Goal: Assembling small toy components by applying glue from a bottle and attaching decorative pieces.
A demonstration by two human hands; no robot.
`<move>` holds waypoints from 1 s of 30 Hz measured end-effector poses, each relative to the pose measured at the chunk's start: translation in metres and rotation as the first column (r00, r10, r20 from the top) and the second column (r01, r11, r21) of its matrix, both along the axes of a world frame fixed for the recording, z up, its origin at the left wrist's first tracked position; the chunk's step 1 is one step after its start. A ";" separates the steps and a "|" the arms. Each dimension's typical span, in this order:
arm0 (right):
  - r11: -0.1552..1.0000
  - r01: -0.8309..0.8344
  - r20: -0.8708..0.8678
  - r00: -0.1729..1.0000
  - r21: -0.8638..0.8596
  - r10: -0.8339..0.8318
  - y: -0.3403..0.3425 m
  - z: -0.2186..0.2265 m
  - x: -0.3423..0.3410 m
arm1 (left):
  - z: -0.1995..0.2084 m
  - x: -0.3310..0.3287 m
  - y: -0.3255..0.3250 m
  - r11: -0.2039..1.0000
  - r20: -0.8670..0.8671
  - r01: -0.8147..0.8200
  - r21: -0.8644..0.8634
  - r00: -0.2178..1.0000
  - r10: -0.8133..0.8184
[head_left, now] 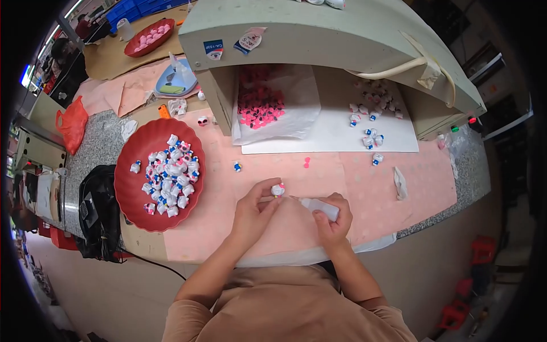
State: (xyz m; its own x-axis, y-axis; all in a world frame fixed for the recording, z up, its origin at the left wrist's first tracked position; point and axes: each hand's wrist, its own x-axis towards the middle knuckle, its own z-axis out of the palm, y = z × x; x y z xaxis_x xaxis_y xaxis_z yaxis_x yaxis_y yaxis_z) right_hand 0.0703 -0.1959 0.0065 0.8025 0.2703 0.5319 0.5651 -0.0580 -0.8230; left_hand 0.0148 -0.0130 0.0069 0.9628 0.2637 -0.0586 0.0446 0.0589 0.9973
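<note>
Between the thumb and fingers of my left hand point(254, 208) is a small white figurine point(277, 190) with a pink patch. My right hand point(335, 220) grips a translucent squeeze bottle point(322, 209), its thin nozzle aimed left toward the figurine and a little apart from it. Just beyond my hands, a pink bow-shaped piece point(306, 163) and one white-and-blue figurine point(237, 166) lie on the pink table cover point(364, 222). To the left, a red scalloped bowl point(126, 188) holds a heap of white, blue and pink figurines point(171, 176).
An open-fronted grey cabinet point(319, 43) spans the back; inside are many pink pieces point(259, 108) on white paper and more figurines point(373, 137). A crumpled tissue point(400, 183) lies at right. Back left: a blue tray point(165, 80), a red bowl point(134, 50) of pink pieces, and a black bag point(99, 211) at the table's edge.
</note>
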 end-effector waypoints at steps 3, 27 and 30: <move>1.000 0.029 0.026 0.999 0.002 -0.029 0.000 0.001 -0.001 | -0.001 -0.001 -0.001 1.000 -0.008 -0.025 0.007 1.000 0.025; 0.998 -0.011 0.081 0.997 -0.061 0.016 0.003 0.003 0.000 | 0.007 -0.002 -0.004 0.997 0.029 0.010 0.072 0.999 -0.012; 0.998 -0.031 0.061 0.998 -0.062 0.034 0.001 0.002 0.000 | 0.006 -0.002 -0.003 0.997 0.017 0.012 0.072 1.000 -0.013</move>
State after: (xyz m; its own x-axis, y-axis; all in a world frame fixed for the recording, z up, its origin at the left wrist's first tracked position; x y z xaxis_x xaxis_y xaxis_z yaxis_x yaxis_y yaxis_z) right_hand 0.0701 -0.1947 0.0089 0.7588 0.3289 0.5621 0.6172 -0.0876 -0.7819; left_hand 0.0127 -0.0160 0.0126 0.9667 0.2548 -0.0234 0.0279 -0.0138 0.9995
